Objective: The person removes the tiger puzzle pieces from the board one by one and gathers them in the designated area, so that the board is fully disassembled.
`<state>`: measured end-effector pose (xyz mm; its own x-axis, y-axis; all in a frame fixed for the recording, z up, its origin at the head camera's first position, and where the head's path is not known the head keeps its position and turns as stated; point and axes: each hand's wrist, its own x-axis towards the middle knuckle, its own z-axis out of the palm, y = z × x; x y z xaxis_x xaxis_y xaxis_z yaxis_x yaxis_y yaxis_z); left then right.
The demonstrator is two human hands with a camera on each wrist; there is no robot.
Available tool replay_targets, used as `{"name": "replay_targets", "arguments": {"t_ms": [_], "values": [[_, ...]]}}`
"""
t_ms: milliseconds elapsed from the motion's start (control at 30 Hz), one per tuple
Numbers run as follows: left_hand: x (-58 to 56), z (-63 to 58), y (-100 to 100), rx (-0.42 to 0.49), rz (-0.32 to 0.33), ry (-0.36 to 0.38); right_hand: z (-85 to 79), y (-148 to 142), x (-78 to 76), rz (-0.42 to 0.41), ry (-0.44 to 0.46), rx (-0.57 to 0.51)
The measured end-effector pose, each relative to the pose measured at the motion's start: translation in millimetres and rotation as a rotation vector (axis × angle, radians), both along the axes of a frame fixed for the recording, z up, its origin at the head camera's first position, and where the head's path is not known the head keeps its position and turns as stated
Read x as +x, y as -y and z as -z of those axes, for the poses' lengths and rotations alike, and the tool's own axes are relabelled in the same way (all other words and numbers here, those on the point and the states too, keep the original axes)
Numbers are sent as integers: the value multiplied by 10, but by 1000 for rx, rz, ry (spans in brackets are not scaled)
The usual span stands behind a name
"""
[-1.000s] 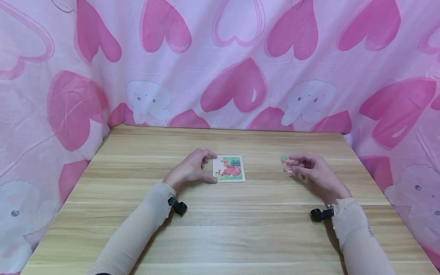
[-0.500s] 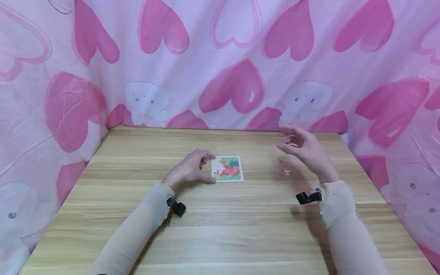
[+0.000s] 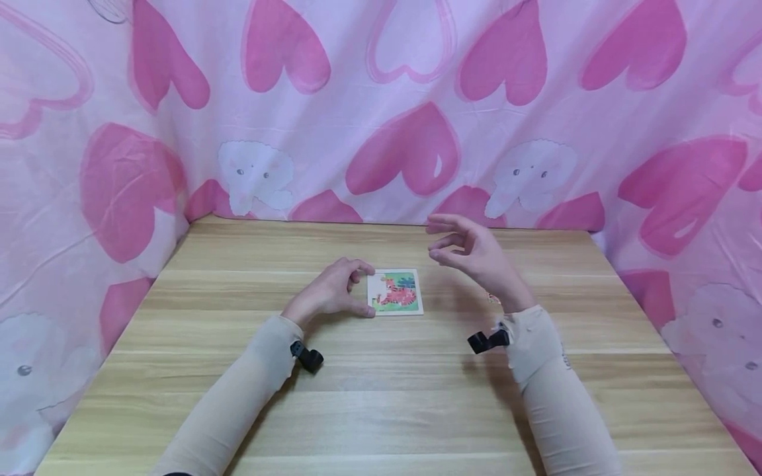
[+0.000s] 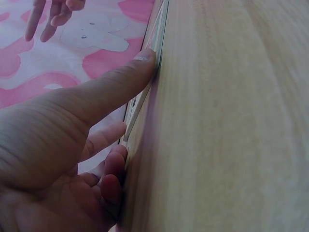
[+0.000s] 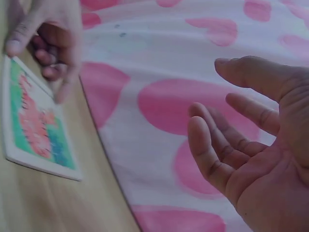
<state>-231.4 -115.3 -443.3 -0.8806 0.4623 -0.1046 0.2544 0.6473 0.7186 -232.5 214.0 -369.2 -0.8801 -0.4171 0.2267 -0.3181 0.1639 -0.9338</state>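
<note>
A small square jigsaw board [image 3: 400, 294] with a white frame lies flat near the middle of the table. Its picture shows a striped pink-red animal on green, with a bare white patch on the left side. My left hand [image 3: 327, 291] holds the board by its left edge, thumb at the near corner and forefinger at the far one. In the left wrist view the thumb presses on the board's edge [image 4: 137, 113]. My right hand [image 3: 476, 258] hovers right of the board, fingers loosely bent with nothing between them. Behind its wrist a loose puzzle piece [image 3: 493, 298] shows, mostly hidden.
The wooden table [image 3: 357, 403] runs back to a pink curtain [image 3: 309, 132] printed with hearts, which also hangs along both sides. Black wrist cameras [image 3: 309, 358] sit on both sleeves.
My right hand has left the loose pieces, risen, and moved left toward the board without any piece showing in it. The left hand and the board have stayed put.
</note>
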Motion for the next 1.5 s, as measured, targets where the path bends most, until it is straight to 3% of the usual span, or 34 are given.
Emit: {"name": "replay_targets", "arguments": {"t_ms": [233,500,733,1200,1500], "values": [[-20,-9,-2,6,3,-6,160,198,-8,-35,21,52],[-8,-5,13,6,6,-2,476,406,-26,-123,117,181],[5,0,13,1,9,-3,677,508,-45,-181,136,256],[-1,13,13,0,5,-8,826,601,-57,-158,78,344],[2,-14,4,6,13,-25,778,676,9,-142,20,441]]}}
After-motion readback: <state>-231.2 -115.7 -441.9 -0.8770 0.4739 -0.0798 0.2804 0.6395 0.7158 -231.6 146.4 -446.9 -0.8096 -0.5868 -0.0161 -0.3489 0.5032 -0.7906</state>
